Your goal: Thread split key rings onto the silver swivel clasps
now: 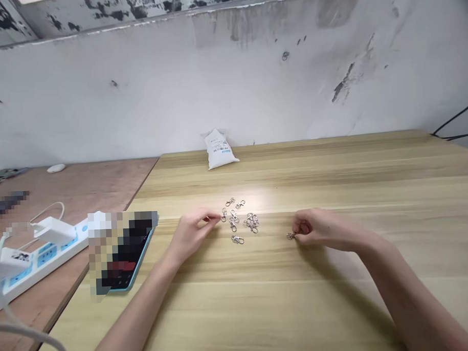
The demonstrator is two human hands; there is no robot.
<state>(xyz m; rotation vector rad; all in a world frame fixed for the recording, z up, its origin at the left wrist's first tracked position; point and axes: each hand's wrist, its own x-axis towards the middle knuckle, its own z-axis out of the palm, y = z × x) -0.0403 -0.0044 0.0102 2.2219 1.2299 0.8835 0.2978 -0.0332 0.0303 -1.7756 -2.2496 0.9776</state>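
Note:
Several silver metal swivel clasps (252, 222) lie on the wooden table between my hands, some bunched together and others loose around them. My left hand (195, 229) reaches in from the left, thumb and forefinger pinched at a clasp (224, 215) on the left side of the group. To the right of the group, my right hand (316, 228) is closed low over the table. From its fingertips sticks out the end of another clasp (290, 236); the rest of that clasp is hidden by the fingers.
A white packet (220, 149) stands by the wall at the back. At the left edge lies a phone (129, 256), partly pixelated. A white power strip (48, 256) with plugs and cables rests on the brown table (115, 185) beside it.

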